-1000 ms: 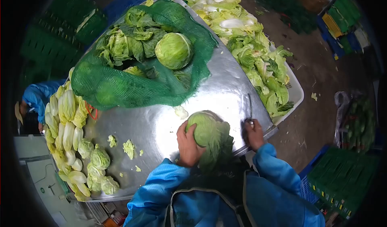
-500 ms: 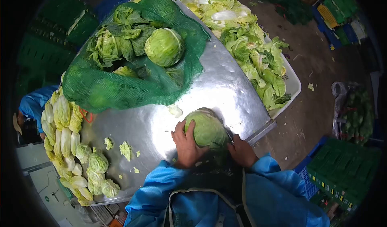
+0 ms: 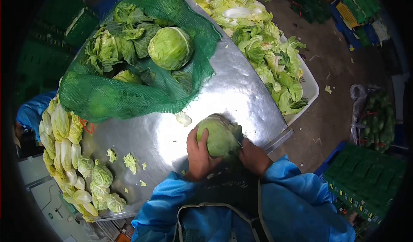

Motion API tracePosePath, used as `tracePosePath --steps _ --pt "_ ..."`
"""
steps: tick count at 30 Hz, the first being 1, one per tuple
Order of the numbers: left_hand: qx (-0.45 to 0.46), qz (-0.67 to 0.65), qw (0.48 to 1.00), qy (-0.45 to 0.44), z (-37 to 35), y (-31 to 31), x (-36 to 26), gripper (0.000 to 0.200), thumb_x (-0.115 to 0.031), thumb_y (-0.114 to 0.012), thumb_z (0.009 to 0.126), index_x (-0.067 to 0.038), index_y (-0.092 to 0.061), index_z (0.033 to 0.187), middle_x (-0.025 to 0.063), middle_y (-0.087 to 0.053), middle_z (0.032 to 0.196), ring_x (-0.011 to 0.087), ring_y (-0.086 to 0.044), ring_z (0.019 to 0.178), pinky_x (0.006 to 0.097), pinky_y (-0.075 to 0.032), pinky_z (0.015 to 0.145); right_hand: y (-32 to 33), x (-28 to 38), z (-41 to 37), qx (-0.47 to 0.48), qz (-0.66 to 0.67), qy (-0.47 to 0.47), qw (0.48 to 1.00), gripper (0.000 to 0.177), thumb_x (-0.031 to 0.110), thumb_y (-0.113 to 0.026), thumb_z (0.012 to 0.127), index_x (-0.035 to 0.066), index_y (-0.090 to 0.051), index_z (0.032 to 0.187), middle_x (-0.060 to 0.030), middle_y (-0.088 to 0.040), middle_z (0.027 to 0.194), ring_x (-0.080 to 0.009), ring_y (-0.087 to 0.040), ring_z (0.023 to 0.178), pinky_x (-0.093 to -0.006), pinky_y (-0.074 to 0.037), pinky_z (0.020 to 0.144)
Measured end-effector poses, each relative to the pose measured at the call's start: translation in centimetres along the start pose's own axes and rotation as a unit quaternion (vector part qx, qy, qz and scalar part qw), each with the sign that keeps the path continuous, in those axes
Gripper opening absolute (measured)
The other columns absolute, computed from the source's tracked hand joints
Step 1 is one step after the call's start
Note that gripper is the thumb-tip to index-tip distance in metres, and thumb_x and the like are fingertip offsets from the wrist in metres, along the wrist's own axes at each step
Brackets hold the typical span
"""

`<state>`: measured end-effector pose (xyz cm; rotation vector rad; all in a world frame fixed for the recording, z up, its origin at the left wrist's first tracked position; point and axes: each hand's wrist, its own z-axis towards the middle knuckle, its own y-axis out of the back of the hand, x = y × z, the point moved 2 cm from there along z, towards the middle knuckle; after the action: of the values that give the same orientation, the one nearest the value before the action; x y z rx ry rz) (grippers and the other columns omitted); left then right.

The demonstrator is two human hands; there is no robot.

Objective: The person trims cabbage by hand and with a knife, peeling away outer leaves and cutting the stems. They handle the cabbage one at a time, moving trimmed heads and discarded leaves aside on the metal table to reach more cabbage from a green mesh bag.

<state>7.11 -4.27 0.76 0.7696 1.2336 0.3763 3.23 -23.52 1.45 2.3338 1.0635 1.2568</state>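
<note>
A pale green cabbage (image 3: 216, 134) is held up close to my body at the near edge of the metal table. My left hand (image 3: 200, 154) wraps round its left side, thumb on top. At the cabbage's right side my right hand (image 3: 254, 157) is closed on a knife (image 3: 240, 143), of which only a sliver of blade shows; the handle is hidden in the fist. An outer leaf stands loose at the cabbage's right edge. Ahead, an open green mesh sack (image 3: 129, 100) holds several cabbages, with one round cabbage (image 3: 171, 48) on top.
Trimmed cabbages (image 3: 102, 176) and Chinese cabbages (image 3: 66, 151) line the table's left side. Leaf scraps (image 3: 130, 163) lie on the metal table (image 3: 146, 143). Beyond the right edge, a white crate (image 3: 310, 96) is heaped with leaves. Green crates (image 3: 365, 177) stand at right; another person's blue sleeve (image 3: 34, 109) shows left.
The cabbage has turned slightly in my hands, and a leaf at its right side now stands away from it. My right hand has shifted slightly up and left. The view has moved a little.
</note>
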Motion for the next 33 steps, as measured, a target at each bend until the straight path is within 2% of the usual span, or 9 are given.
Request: tracePosePath --steps 8,12,13,15,17,19,25,28,33 --pt "0.002 -0.002 0.999 0.050 -0.5 0.3 0.2 0.106 -0.023 -0.088 0.054 -0.001 -0.026 0.136 0.0241 -0.032 0.132 0.0399 -0.040 0.119 0.0456 -0.035 0.103 -7.8 -8.6 10.1 -0.079 -0.038 0.084 0.993 0.040 0.015 -0.055 0.081 -0.001 -0.043 0.116 -0.0250 -0.063 0.087 -0.0403 -0.063 0.081 -0.0503 -0.050 0.073" --pt "-0.033 -0.176 0.973 0.145 -5.5 0.3 5.7 0.114 -0.021 -0.089 0.054 -0.001 -0.015 0.139 0.0184 -0.032 0.134 0.0292 -0.035 0.127 0.0422 -0.031 0.107 1.8 -9.1 9.9 -0.028 0.047 0.011 0.998 0.045 0.014 -0.061 0.075 0.005 -0.050 0.118 -0.0209 -0.064 0.075 -0.0378 -0.064 0.072 -0.0449 -0.051 0.064" --pt "-0.041 -0.171 0.973 0.151 -5.8 1.4 5.6 0.114 -0.021 -0.089 0.054 -0.001 -0.015 0.139 0.0184 -0.032 0.134 0.0292 -0.035 0.127 0.0422 -0.031 0.107 4.1 -8.3 8.8 -0.146 0.054 -0.041 0.987 0.029 0.005 -0.056 0.080 0.001 -0.054 0.108 -0.0179 -0.063 0.074 -0.0229 -0.063 0.064 -0.0361 -0.050 0.061" --pt "-0.010 -0.316 0.921 0.227 -6.0 3.6 4.5 0.112 -0.019 -0.087 0.057 -0.003 -0.013 0.140 0.0188 -0.032 0.134 0.0290 -0.036 0.127 0.0414 -0.033 0.106 7.7 -8.5 7.4 -0.196 0.053 0.052 0.978 0.021 0.006 -0.055 0.085 -0.001 -0.056 0.105 -0.0066 -0.060 0.069 -0.0125 -0.055 0.057 -0.0253 -0.044 0.053" --pt "-0.046 -0.345 0.906 0.240 -5.3 4.0 4.1 0.097 -0.017 -0.083 0.065 -0.007 -0.018 0.137 0.0185 -0.037 0.131 0.0293 -0.043 0.120 0.0392 -0.041 0.098 7.7 -2.2 5.0 -0.098 0.229 0.095 0.964 0.032 0.018 -0.060 0.087 -0.003 -0.056 0.110 -0.0099 -0.061 0.066 -0.0173 -0.056 0.054 -0.0355 -0.045 0.050" --pt "-0.121 -0.467 0.788 0.383 -3.2 3.3 4.6 0.085 -0.015 -0.081 0.069 -0.008 -0.023 0.131 0.0201 -0.036 0.127 0.0294 -0.046 0.115 0.0384 -0.049 0.088 4.4 2.1 5.4 0.002 0.241 0.122 0.963 0.036 0.025 -0.063 0.087 -0.001 -0.056 0.112 -0.0059 -0.061 0.074 -0.0103 -0.052 0.054 -0.0309 -0.043 0.047" --pt "-0.077 -0.406 0.848 0.331 -2.4 3.3 5.6 0.076 -0.020 -0.076 0.076 -0.006 -0.021 0.128 0.0208 -0.041 0.120 0.0274 -0.052 0.105 0.0346 -0.054 0.077 -0.7 5.7 6.8 0.102 0.296 0.034 0.949 0.050 0.030 -0.065 0.087 -0.001 -0.050 0.122 -0.0121 -0.062 0.090 -0.0145 -0.061 0.070 -0.0291 -0.050 0.065" --pt "-0.098 -0.447 0.811 0.363 -3.6 5.0 4.2 0.083 -0.017 -0.074 0.079 -0.005 -0.015 0.136 0.0219 -0.037 0.127 0.0298 -0.052 0.109 0.0364 -0.054 0.082 -4.5 3.8 5.8 -0.051 0.190 0.319 0.927 0.050 0.027 -0.062 0.088 -0.007 -0.047 0.122 -0.0234 -0.062 0.100 -0.0311 -0.064 0.085 -0.0361 -0.050 0.077" --pt "-0.171 -0.477 0.787 0.352 -5.8 2.3 4.2 0.084 -0.014 -0.076 0.077 0.001 -0.021 0.137 0.0185 -0.041 0.127 0.0261 -0.051 0.110 0.0342 -0.048 0.091 -0.7 4.9 4.9 0.067 0.146 0.106 0.981 0.057 0.026 -0.063 0.086 -0.007 -0.043 0.130 -0.0273 -0.060 0.109 -0.0369 -0.059 0.104 -0.0384 -0.046 0.089"
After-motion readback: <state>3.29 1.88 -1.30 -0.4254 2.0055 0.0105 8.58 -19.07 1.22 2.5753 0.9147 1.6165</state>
